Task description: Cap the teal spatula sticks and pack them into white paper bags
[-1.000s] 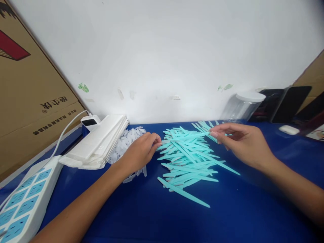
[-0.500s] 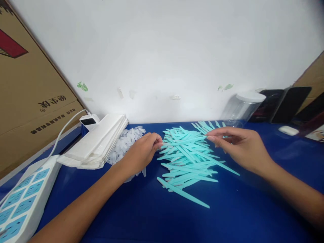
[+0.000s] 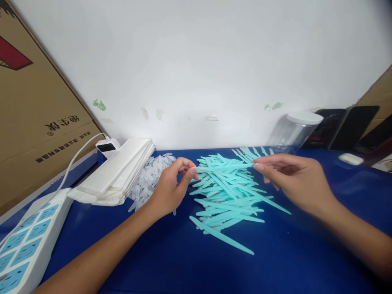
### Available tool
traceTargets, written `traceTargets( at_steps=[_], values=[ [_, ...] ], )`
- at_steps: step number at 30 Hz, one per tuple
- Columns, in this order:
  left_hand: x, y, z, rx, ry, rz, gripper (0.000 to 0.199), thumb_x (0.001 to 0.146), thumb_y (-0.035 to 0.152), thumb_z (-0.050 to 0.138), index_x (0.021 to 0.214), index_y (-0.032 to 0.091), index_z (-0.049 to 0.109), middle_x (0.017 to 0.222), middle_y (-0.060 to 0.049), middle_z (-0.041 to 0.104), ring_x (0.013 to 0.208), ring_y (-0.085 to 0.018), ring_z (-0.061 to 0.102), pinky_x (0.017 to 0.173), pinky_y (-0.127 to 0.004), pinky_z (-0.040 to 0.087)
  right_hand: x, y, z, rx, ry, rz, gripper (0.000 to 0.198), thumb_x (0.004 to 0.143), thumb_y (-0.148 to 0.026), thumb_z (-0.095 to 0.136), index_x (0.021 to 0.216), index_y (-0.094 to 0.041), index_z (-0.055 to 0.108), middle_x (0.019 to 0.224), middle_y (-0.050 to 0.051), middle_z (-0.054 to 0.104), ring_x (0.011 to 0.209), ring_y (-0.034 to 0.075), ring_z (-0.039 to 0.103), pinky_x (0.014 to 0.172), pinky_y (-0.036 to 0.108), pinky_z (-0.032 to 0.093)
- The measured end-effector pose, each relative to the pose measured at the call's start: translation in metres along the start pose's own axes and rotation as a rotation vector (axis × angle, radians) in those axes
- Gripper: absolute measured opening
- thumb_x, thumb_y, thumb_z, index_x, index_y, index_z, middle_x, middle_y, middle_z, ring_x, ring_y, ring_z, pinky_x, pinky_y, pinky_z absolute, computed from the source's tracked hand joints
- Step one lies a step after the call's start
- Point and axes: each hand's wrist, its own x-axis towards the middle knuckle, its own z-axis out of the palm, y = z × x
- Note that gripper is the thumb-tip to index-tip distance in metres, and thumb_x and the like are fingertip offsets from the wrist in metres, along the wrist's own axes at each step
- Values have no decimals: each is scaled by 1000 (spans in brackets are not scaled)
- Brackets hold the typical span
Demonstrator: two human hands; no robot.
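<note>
My left hand pinches the left end of a slim teal eyebrow razor, thumb against the fingers. At the razor's tapered right end, my right hand grips it between thumb and forefinger. The razor is level, above a heap of similar teal razors on the blue table. Whether a cap is on the razor's left end is hidden by my fingertips. Just behind and left of my left hand lies a pile of small translucent white caps, partly covered by that hand.
A stack of white flat packets lies left of the caps. Further left are a power strip, a white charger with a cable and a cardboard box. A clear jar and a dark phone stand at the back right.
My left hand has turned, with its thumb now showing along the razor's end. The razor between my hands has come up slightly and lies more level. My right hand has shifted a little right.
</note>
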Motion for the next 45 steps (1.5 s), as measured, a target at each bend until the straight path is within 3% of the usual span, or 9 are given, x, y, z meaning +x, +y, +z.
traceTargets(
  at_steps=[10,18,23,28,32,34,38,42,45],
  values=[
    [-4,1,9,-170,42,-53,25,109,44,62,97,22,62,84,-2,76,79,-19,69,73,-34,52,-2,4,6,78,-137,33,30,81,-53,94,92,-25,90,56,3,71,43,14,60,38,26,47],
    [-5,5,-1,60,-17,46,20,111,41,62,104,24,67,87,-2,77,85,-21,72,62,-31,46,-1,19,1,-64,-182,-25,29,87,-55,89,97,-28,90,87,7,85,56,18,70,51,30,58],
    [-4,4,-3,66,-21,45,20,111,42,61,104,24,67,86,-1,77,84,-20,73,59,-30,44,0,14,1,-134,-256,-74,33,89,-60,85,96,-29,92,82,6,85,52,17,65,48,31,53],
    [-2,-1,-4,174,-38,120,18,113,37,58,105,24,67,89,-1,77,85,-20,72,68,-31,50,-1,18,2,-158,-262,-94,32,91,-58,83,96,-28,91,82,6,84,52,17,65,49,31,52],
    [9,-14,-20,507,-49,277,17,111,39,62,112,24,68,99,-6,76,96,-26,70,86,-39,52,3,18,-3,-167,-158,-101,32,90,-57,84,97,-27,88,84,6,84,54,18,68,53,32,54],
    [16,-26,-34,713,-23,203,19,110,40,62,114,22,68,97,-8,76,95,-30,70,82,-41,51,10,19,-8,-189,-67,-75,33,90,-57,84,97,-25,86,85,7,83,57,20,70,57,34,56],
    [27,-55,-62,1043,-3,5,20,105,40,64,102,22,70,101,-14,78,99,-38,71,76,-42,50,27,28,-24,-296,73,15,33,93,-54,81,102,-22,84,88,10,83,68,25,74,68,37,55],
    [31,-73,-74,1083,-45,-110,24,102,45,66,103,22,74,100,-15,79,101,-39,74,75,-42,52,42,46,-37,-532,60,18,31,95,-49,73,99,-20,83,95,12,85,86,30,78,76,38,54],
    [33,-72,-73,1094,-105,-183,29,103,45,63,107,20,77,105,-14,80,102,-37,75,79,-43,54,48,55,-40,-636,35,28,23,90,-42,71,90,-21,81,92,11,85,85,30,77,73,37,52]
  ],
)
